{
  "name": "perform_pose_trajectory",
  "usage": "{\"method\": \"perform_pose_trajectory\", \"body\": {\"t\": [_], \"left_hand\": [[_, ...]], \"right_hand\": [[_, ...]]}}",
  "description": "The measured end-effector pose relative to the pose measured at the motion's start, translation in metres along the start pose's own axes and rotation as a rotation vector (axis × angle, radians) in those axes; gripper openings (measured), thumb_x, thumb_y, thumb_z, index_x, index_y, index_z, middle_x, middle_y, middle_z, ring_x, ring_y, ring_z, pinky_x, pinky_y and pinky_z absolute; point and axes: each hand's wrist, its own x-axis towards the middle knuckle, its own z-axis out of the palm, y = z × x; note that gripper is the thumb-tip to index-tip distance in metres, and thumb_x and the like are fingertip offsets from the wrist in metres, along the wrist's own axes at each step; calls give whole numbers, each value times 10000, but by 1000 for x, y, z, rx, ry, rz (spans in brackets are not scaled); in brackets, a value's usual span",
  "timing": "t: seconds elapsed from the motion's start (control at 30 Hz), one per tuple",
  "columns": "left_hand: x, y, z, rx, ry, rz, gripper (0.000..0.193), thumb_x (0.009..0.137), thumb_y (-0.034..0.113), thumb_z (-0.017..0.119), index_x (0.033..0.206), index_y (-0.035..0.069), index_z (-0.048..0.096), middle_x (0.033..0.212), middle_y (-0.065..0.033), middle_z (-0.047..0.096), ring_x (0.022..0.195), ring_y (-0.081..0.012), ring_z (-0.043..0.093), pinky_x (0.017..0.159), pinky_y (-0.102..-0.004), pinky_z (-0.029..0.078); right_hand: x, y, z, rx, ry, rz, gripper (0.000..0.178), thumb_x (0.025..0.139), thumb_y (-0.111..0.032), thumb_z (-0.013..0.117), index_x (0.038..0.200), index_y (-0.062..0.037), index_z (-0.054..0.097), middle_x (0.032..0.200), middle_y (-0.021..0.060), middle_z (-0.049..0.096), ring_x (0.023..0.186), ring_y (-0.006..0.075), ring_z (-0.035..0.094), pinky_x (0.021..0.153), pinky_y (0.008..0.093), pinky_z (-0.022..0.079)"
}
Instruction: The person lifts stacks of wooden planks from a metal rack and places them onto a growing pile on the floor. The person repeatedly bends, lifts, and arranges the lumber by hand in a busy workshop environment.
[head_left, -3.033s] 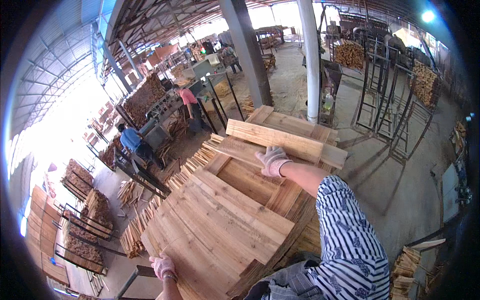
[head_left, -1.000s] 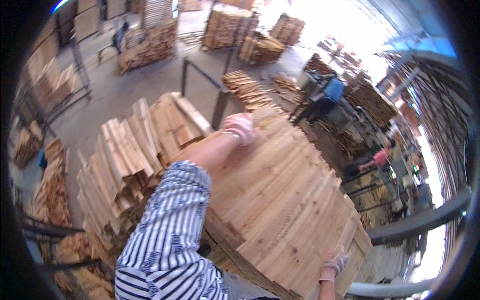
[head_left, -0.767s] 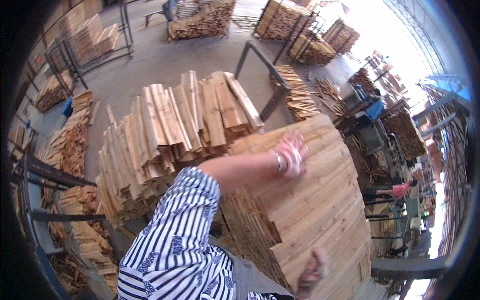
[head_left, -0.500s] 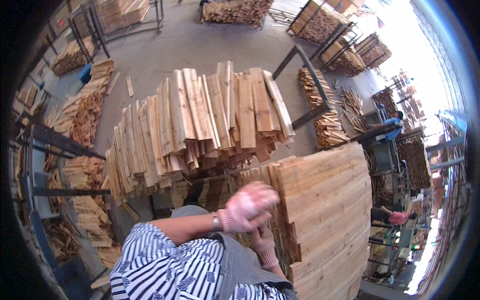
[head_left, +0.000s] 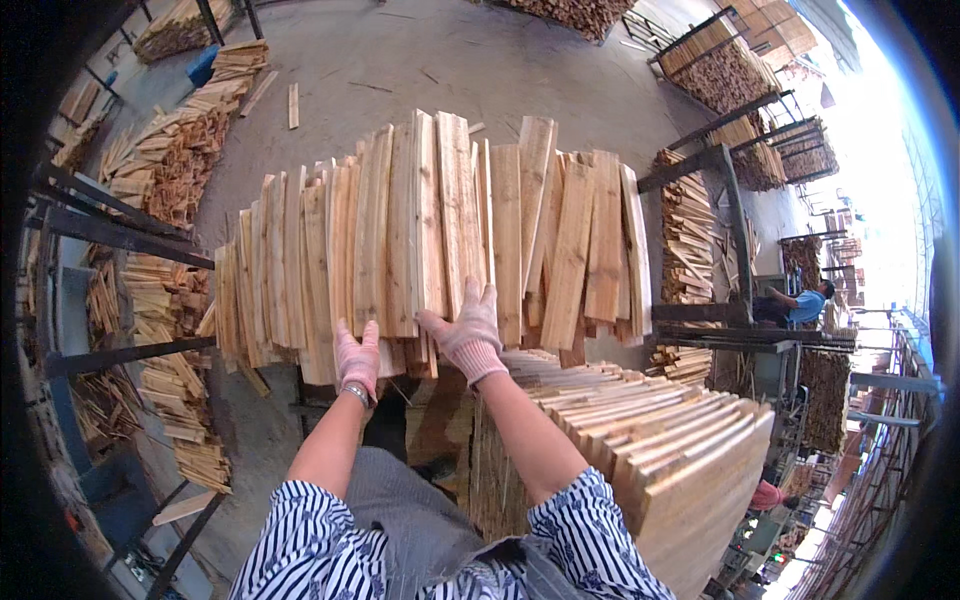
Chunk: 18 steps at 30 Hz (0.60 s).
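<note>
Both of my hands wear pale pink knit gloves and reach forward to a wide stack of wooden boards point(head_left: 390, 230) lying lengthwise away from me. My left hand point(head_left: 357, 358), with a bracelet at the wrist, touches the near ends of the boards, its thumb and fingers apart. To its right, my right hand point(head_left: 470, 332) lies against the boards with fingers spread and thumb out toward the left. Several board ends sit between the two hands. Some boards at the stack's right lie askew. The undersides of both hands are hidden.
Close on my right stands a second stack of boards point(head_left: 700, 480), set on edge in a row. Dark metal frame bars point(head_left: 735, 230) flank the front stack. Wood piles point(head_left: 180, 170) line the left. A person in blue point(head_left: 800, 303) is far right.
My hands, earlier together near my waist with the left across the right, have parted and reached forward onto the front boards. The view has shifted, and the right-hand stack now shows its board edges.
</note>
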Motion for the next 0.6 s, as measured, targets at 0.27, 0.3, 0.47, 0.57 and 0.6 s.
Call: {"method": "perform_pose_trajectory", "body": {"t": [0.27, 0.3, 0.47, 0.57, 0.6], "left_hand": [[63, 32, 57, 666, 39, -34, 973, 884, 614, 633, 1576, 60, 232, 1623, -262, 226, 1480, -447, 246, 1211, -464, 249], [67, 34, 56, 640, 1, -33, 968, 884, 613, 632, 1573, 60, 237, 1621, -262, 229, 1477, -448, 251, 1213, -464, 241], [48, 60, 42, 648, -263, 49, 1081, 866, 654, 632, 1595, 19, 147, 1657, -278, 131, 1520, -465, 145, 1246, -499, 154], [37, 91, 47, 693, -309, 12, 1198, 824, 640, 702, 1608, 3, 58, 1671, -282, 74, 1548, -454, 53, 1259, -513, 83], [42, 94, 42, 738, -292, 56, 1215, 812, 622, 726, 1609, 4, 48, 1671, -285, 68, 1550, -452, 46, 1260, -512, 78]], "right_hand": [[82, -47, 56, -298, -65, 111, 1167, 775, -671, 736, 1639, -175, 129, 1675, 247, 136, 1528, 488, 148, 1216, 584, 191], [87, -43, 59, -296, -45, 91, 1160, 776, -651, 741, 1638, -171, 131, 1675, 246, 140, 1525, 488, 161, 1215, 583, 198], [102, -9, 31, -177, -101, -41, 1116, 785, -456, 765, 1633, -136, 114, 1630, 244, 240, 1470, 439, 317, 1176, 477, 362], [109, 3, 32, -133, -133, -19, 1132, 788, -400, 788, 1625, -93, 92, 1623, 251, 247, 1484, 390, 314, 1201, 418, 350], [114, 4, 33, -113, -145, -29, 1132, 790, -395, 791, 1624, -89, 90, 1626, 250, 242, 1489, 392, 304, 1208, 413, 342]]}}
